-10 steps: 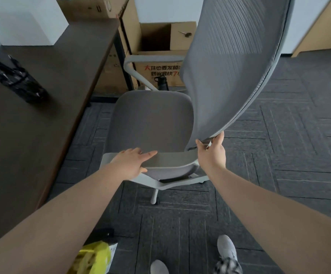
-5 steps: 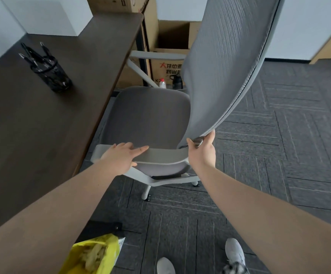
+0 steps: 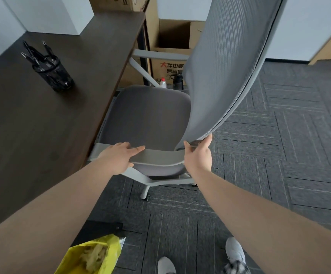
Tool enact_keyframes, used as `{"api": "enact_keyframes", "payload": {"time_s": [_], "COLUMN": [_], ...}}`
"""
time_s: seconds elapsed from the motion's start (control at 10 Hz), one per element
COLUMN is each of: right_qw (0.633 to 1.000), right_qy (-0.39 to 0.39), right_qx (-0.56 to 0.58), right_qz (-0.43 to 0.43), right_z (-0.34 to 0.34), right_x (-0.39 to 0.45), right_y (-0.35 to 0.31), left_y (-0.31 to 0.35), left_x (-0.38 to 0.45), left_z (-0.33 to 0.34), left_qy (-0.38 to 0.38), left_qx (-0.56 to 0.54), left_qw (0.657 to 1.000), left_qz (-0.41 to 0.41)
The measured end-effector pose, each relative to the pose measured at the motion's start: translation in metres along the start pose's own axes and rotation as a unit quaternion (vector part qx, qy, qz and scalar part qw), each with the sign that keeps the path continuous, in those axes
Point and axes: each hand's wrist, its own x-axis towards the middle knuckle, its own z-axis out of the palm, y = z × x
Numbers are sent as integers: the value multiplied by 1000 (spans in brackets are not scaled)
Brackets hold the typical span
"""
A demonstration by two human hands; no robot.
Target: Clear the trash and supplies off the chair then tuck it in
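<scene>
A grey office chair (image 3: pixel 146 117) with a tall mesh back (image 3: pixel 225 66) stands side-on beside the dark wooden desk (image 3: pixel 42 125); nothing lies on its seat. My left hand (image 3: pixel 119 157) rests flat over the near armrest (image 3: pixel 156 157), thumb wrapped under it. My right hand (image 3: pixel 198 153) grips the lower edge of the mesh back where it meets the armrest. The seat's left edge slips just under the desk edge. The far armrest (image 3: pixel 160 54) shows behind the seat.
A black mesh pen holder (image 3: pixel 52 74) stands on the desk. A yellow bag of trash (image 3: pixel 95 256) sits at the bottom, near a black bin edge. Cardboard boxes (image 3: pixel 172 42) and two bottles (image 3: pixel 170 81) stand beyond the chair. Grey carpet spreads to the right; my shoes show below.
The chair has slid left toward the desk, its seat edge now reaching under the desktop. Both hands keep the same hold. My view has shifted, showing more desk and bag.
</scene>
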Motion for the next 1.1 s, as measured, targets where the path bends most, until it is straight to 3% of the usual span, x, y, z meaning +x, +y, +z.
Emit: {"api": "enact_keyframes", "payload": {"time_s": [0.3,0.7,0.9,1.0,1.1], "right_qw": [988,958,934,946,947], "right_qy": [-97,-145,-207,-244,-238], "right_qx": [-116,-230,-265,-167,-49], "right_qz": [-6,-93,-120,-136,-209], "right_z": [-31,-98,-174,-232,-292], "right_x": [-2,-8,-43,-85,-139], "right_y": [-6,-28,-55,-80,-108], "left_y": [9,45,62,68,70], "left_x": [-19,-51,-69,-76,-81], "left_z": [-22,-84,-110,-117,-123], "left_qy": [-1,14,24,36,33], "left_qx": [25,3,-32,-76,-79], "left_qw": [999,1000,999,996,995], "left_qz": [-20,-16,-24,-36,-45]}}
